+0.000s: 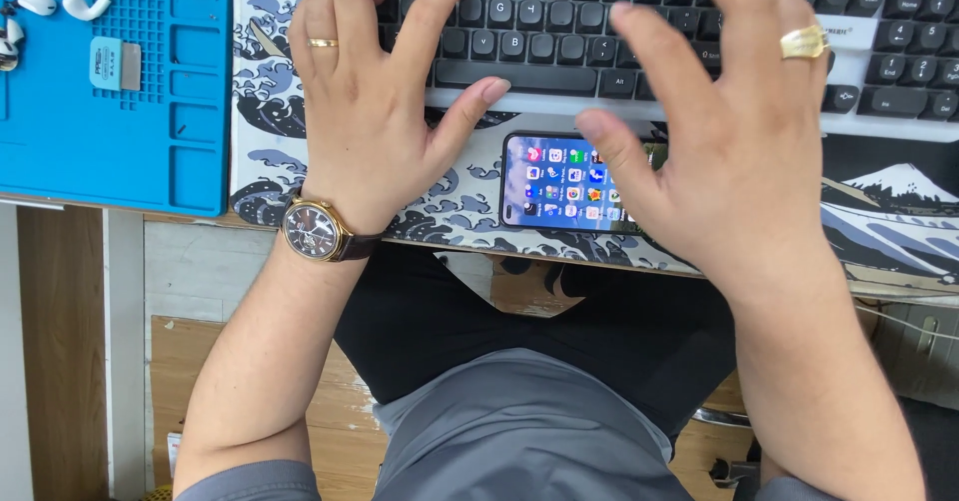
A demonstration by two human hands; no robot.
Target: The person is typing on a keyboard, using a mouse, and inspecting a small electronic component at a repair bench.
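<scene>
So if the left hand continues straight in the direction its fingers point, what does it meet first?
The left hand points away from the body, and its fingers already lie over the dark keyboard. So it would likely meet the upper key rows first; whether the fingertips touch the keys is unclear.

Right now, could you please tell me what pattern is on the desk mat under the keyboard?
The desk mat shows dark blue and cream curling waves; head view.

Wooden desk (200, 221) — blue mat (190, 151) and wave-print desk pad (265, 91) lying on it.
</scene>
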